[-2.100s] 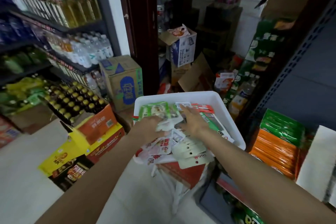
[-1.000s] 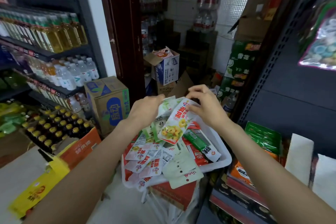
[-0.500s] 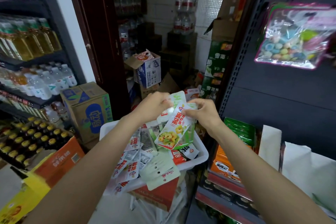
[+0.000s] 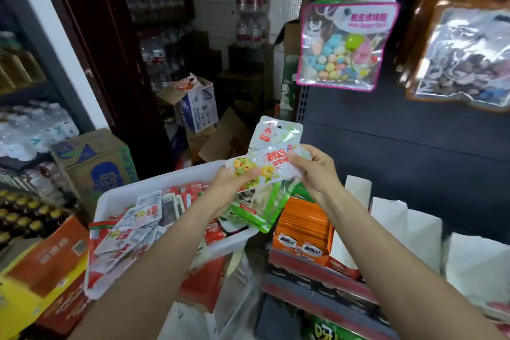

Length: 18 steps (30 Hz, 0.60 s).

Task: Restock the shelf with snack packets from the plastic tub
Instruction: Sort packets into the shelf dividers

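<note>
1. Both hands have risen since half a second ago, lifting the bunch of snack packets (image 4: 271,164) higher above the plastic tub (image 4: 154,183) and closer to the dark shelf (image 4: 400,163) panel.
2. Left hand (image 4: 234,183): its grip pinches the lower left end of the packets, thumb on top.
3. Right hand (image 4: 317,171): its grip pinches the right end of the top packet, fingers curled round the edge.
4. One white packet lies sideways on top; a second stands upright behind it, and green packets hang below.
5. More packets fill the tub and spill over its near left rim.
6. An orange snack box (image 4: 303,229) sits on the shelf just right of the tub.
7. A bag of pastel sweets (image 4: 345,44) hangs on the panel above.
</note>
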Each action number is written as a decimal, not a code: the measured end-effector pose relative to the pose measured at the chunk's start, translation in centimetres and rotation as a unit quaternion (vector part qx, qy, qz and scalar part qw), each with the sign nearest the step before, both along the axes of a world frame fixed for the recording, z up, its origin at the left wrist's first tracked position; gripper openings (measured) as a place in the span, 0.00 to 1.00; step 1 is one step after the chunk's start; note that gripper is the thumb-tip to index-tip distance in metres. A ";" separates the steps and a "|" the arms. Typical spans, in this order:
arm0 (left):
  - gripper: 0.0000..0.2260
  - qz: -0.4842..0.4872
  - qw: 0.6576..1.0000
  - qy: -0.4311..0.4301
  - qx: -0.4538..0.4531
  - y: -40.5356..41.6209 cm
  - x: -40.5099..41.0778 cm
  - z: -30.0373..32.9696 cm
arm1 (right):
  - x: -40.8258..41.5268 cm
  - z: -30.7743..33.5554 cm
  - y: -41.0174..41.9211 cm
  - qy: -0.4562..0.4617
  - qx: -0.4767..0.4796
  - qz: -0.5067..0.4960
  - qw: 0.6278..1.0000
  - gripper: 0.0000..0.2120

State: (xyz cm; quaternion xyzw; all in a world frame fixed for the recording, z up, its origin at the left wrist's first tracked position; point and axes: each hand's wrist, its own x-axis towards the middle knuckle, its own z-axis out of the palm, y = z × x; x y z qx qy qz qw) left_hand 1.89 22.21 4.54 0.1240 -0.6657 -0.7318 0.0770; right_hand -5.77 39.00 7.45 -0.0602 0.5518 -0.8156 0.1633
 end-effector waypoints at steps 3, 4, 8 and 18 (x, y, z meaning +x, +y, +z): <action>0.08 0.042 0.999 -0.013 -0.015 0.7 -0.8 -0.6 | -0.1 -0.9 0.3 -0.009 0.007 -0.007 1.000 0.06; 0.07 0.046 0.999 -0.016 -0.014 0.6 -0.8 -0.8 | -0.1 -1.0 0.1 -0.010 0.008 -0.003 1.000 0.06; 0.07 0.046 0.999 -0.011 -0.009 -0.2 -0.4 -0.7 | -0.3 -1.6 -1.0 -0.024 -0.003 -0.001 1.000 0.09; 0.08 0.082 0.996 -0.004 0.047 -2.9 0.6 -1.1 | 1.4 -4.5 -4.8 -0.050 0.087 0.121 0.988 0.17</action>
